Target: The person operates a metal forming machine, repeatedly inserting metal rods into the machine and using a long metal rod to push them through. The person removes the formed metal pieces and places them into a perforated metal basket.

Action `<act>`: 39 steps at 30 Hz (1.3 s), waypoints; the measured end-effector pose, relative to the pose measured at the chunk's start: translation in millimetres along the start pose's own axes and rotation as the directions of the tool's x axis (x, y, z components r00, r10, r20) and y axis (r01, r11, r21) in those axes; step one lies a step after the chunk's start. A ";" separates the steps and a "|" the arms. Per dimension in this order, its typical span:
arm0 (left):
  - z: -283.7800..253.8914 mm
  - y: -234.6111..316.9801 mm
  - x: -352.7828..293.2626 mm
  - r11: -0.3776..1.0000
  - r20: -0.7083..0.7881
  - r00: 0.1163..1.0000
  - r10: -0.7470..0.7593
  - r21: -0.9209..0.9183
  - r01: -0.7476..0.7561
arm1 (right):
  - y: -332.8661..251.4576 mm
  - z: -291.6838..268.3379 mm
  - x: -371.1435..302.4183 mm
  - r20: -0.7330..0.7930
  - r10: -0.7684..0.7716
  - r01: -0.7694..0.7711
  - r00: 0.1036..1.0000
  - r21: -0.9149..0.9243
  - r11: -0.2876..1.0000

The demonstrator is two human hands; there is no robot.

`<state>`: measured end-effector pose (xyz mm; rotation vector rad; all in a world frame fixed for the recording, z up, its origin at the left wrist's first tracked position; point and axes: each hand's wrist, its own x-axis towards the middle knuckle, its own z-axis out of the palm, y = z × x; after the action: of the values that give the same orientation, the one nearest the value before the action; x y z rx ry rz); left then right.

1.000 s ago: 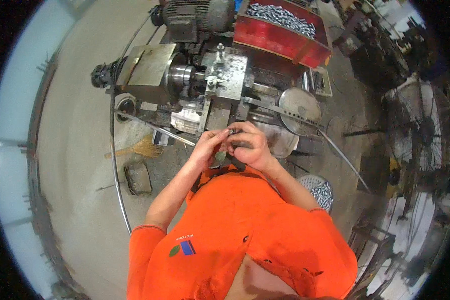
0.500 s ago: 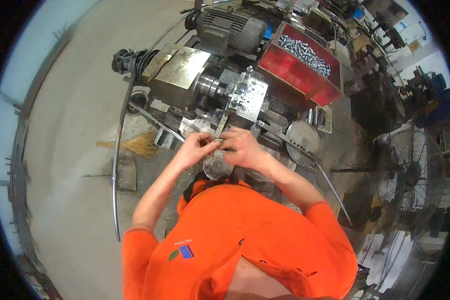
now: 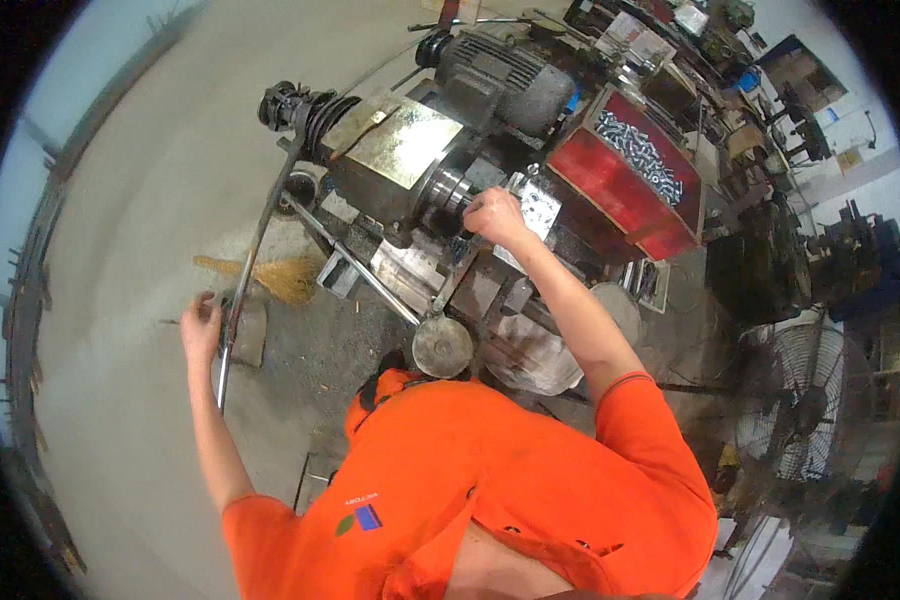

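Note:
My right hand (image 3: 493, 216) reaches to the front of the lathe's round steel chuck (image 3: 447, 190). Its fingers are drawn together, and whatever they grip is hidden. The shiny tool block (image 3: 538, 210) is just beside that hand. Off to the left, my left hand (image 3: 202, 325) is raised close to a long metal lever bar (image 3: 233, 335). Its fingers are a little bent and parted, with nothing visible in them. Between my arms, near my body, is a round metal handwheel (image 3: 442, 346).
A red bin (image 3: 610, 175) full of small metal parts stands behind the tool block. An electric motor (image 3: 505, 80) sits at the back. A straw broom (image 3: 285, 280) lies on the floor at left; a caged fan (image 3: 800, 400) stands at right.
My hands were together over a small metal piece before the machine. The right has moved forward to the chuck, the left out to the lever bar. The whole view has shifted somewhat.

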<state>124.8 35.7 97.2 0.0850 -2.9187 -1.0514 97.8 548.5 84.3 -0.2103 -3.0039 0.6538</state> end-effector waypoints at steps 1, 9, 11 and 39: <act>-2.2 -3.0 -7.0 0.995 0.029 0.998 -0.050 0.083 0.047 | -6.1 -5.5 -2.0 0.013 -0.049 0.050 0.999 -0.048 0.998; 35.7 -18.5 -12.0 0.954 0.162 0.978 -0.130 0.290 0.079 | -15.0 -14.4 -2.5 0.008 -0.327 0.326 0.945 -0.105 0.940; 47.9 -39.3 -3.1 0.916 0.114 0.989 -0.094 0.399 0.042 | -5.1 -8.3 -0.1 -0.033 -0.379 0.376 0.925 -0.073 0.924; 295.2 -64.9 88.0 0.626 0.603 0.769 0.214 0.520 -0.582 | 3.0 -65.9 -184.0 -0.283 0.066 -0.069 0.957 0.000 0.998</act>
<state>23.4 167.8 -169.9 -0.9419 -3.3102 0.1705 285.9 551.4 137.4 -0.3743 -2.7349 0.5608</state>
